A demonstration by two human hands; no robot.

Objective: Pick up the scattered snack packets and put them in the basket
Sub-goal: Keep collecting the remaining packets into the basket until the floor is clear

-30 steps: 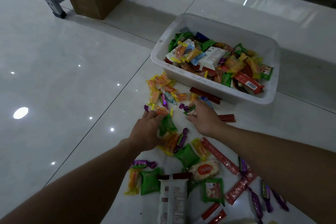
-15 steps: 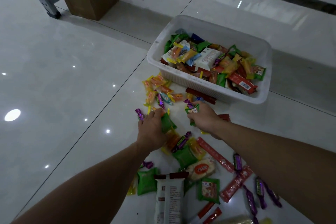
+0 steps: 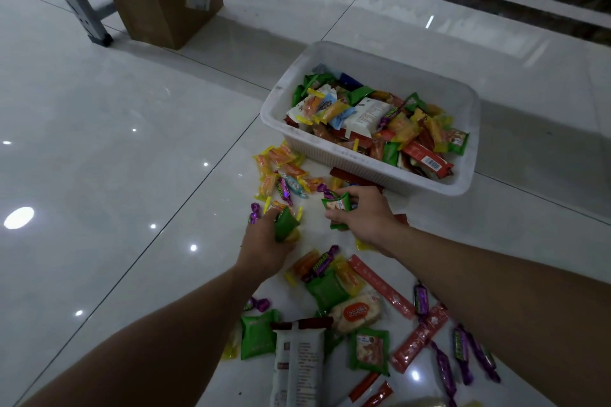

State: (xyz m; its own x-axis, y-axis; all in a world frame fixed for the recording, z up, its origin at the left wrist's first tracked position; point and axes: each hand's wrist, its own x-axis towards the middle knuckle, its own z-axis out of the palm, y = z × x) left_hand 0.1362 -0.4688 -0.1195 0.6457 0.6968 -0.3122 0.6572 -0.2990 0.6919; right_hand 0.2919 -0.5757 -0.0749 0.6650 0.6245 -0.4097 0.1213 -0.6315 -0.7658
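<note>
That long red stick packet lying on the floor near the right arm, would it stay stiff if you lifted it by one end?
The long red stick packet is thin and flat, so it would probably droop. Its glossy wrapper and the shiny floor suggest it slides easily. It looks light.

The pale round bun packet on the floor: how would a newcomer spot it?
Start at the white basket, then come down past both hands into the floor scatter. The bun packet lies between two green packets, the only pale, puffy one with an orange oval label.
</note>
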